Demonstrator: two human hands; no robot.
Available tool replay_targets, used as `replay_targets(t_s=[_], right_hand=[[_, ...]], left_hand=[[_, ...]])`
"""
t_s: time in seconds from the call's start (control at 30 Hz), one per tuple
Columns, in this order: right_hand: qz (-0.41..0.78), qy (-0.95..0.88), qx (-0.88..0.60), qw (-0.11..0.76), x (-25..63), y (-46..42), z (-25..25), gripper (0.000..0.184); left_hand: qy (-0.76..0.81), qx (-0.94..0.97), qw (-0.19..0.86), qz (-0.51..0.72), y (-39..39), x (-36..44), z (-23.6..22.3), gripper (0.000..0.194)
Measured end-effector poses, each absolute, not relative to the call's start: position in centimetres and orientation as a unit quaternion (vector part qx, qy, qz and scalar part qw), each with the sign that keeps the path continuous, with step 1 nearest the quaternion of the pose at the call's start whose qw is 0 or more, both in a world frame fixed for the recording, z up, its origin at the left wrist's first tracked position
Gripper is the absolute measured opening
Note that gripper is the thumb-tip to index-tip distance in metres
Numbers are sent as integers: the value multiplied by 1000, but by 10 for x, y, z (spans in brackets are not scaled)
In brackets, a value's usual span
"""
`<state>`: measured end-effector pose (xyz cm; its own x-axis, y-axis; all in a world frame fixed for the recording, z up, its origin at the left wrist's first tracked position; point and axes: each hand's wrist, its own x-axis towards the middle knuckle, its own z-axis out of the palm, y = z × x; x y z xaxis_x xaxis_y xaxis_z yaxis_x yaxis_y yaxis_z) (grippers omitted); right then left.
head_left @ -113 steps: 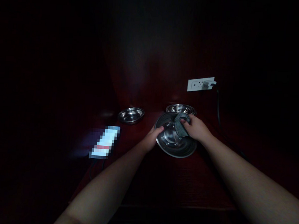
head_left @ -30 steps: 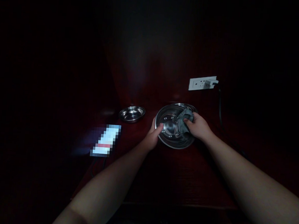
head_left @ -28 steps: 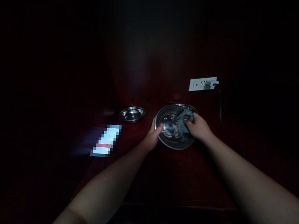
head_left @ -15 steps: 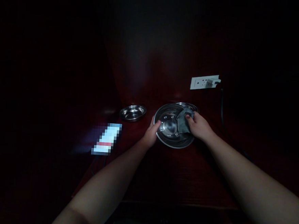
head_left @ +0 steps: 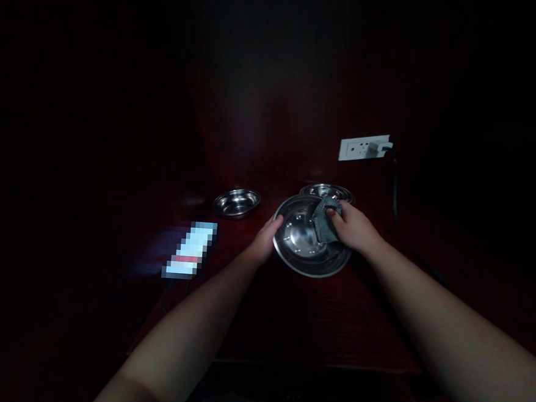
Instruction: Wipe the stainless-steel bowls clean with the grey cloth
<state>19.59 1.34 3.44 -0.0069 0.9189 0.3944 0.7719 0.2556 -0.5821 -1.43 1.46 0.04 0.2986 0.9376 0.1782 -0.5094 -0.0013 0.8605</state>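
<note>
The bowl (head_left: 302, 240) is over the middle of the worktop (head_left: 286, 331), between the two hands, with its open side tilted to the person. I cannot tell if its bottom touches the wood or hangs a little above.

The left hand (head_left: 264, 240) is clamped on the bowl at the near left side: the thumb lies at the rim, the other fingers are mostly hidden behind the wall. Probably this grip serves to steady it against the push from the other side. The right hand (head_left: 355, 227) is closed on a grey-green cloth (head_left: 325, 231), pressed at the inner right wall, with the thumb on top. The tilt seems useful, because it opens the inside to this hand and to the eye.

A small dish (head_left: 237, 206) stands upright at the left, well apart, perhaps so that it is out of the way. Another dish (head_left: 326, 189) is just behind the bowl and partly covered; one piece or a stack, I cannot say.

The screen (head_left: 191, 248) near the left forearm is blurred into blocks, so its writing is unreadable. On the socket (head_left: 354, 149) and its plug (head_left: 379, 149) I can read no brand.
</note>
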Motion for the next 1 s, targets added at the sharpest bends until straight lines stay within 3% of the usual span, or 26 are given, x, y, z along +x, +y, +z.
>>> replay_targets(t_s=[0.4, 1.0], right_hand=[[86, -649, -636, 409, 198, 22, 28, 26], [149, -656, -597, 437, 199, 24, 21, 27]], left_hand=[[195, 445, 636, 599, 11, -8, -4, 55], [249, 457, 629, 578, 11, -3, -2, 58]])
